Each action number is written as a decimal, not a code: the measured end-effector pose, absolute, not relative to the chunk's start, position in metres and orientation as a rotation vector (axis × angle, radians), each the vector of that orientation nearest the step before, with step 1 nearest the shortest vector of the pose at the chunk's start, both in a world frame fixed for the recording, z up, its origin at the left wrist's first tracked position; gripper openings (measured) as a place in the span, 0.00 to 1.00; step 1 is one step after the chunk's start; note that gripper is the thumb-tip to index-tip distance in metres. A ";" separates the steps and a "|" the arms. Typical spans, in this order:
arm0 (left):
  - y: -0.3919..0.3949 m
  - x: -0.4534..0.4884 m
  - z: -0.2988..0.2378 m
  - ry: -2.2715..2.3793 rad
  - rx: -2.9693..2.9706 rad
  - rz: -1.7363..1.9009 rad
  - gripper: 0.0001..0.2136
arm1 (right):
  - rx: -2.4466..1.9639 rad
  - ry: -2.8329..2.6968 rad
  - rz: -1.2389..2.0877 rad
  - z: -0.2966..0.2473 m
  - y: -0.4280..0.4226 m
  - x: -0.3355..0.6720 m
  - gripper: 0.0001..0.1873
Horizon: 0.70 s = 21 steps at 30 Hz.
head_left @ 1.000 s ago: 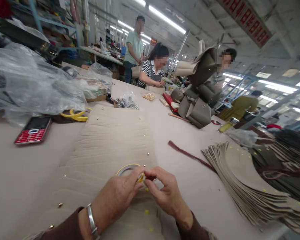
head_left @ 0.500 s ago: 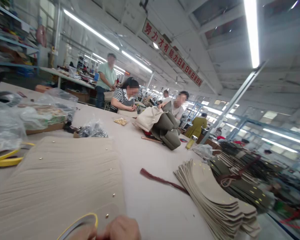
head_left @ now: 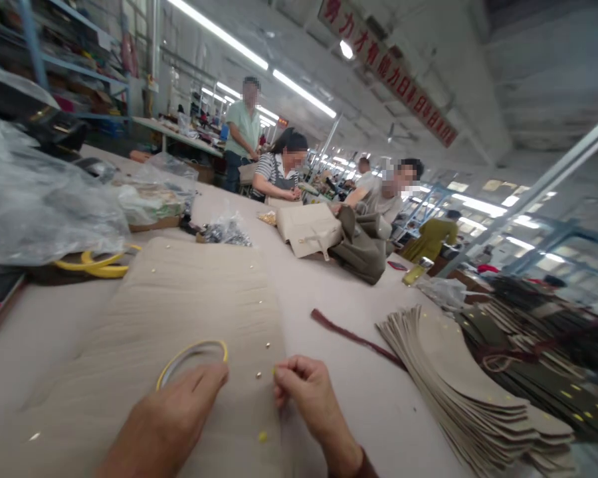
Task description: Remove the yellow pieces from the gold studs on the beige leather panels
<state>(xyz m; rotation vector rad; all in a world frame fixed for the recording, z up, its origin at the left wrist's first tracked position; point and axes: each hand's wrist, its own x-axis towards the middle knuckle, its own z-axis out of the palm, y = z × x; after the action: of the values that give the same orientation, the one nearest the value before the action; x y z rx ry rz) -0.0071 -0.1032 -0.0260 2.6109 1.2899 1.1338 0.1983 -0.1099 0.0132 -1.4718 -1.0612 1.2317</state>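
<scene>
My left hand (head_left: 174, 411) is closed around a roll of yellow-edged tape (head_left: 195, 348), its thin ring rising above the fingers. To the right, my right hand (head_left: 306, 392) pinches a small yellow piece (head_left: 276, 371) between thumb and forefinger, at the side edge of a beige fabric panel (head_left: 204, 285). Small metal studs (head_left: 268, 345) dot the panel along its sides. A yellow bit (head_left: 262, 436) lies on it near the bottom. Both hands are over the panel or its edge; what the left fingertips press on is hidden.
Fanned beige strips (head_left: 458, 372) with yellow marks lie at right, beside a dark red strap (head_left: 351, 337). Beige and olive bags (head_left: 309, 229) stand ahead, near co-workers. Plastic bags (head_left: 50, 199) and yellow tape rolls (head_left: 104, 265) sit at left.
Both hands have come up further into view, and have moved apart. My right hand now shows a yellow piece in its pinch. The view has shifted, so the scene sits further right.
</scene>
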 end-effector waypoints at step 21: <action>-0.101 -0.005 0.001 1.393 2.663 0.411 0.06 | -1.705 -1.937 0.498 0.004 -0.102 0.187 0.08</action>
<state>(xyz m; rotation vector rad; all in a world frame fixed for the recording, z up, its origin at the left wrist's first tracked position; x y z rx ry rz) -0.0053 -0.1011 0.0006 2.6627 1.3932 0.4106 0.1867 -0.1020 0.0043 -1.7051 -1.9371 0.4976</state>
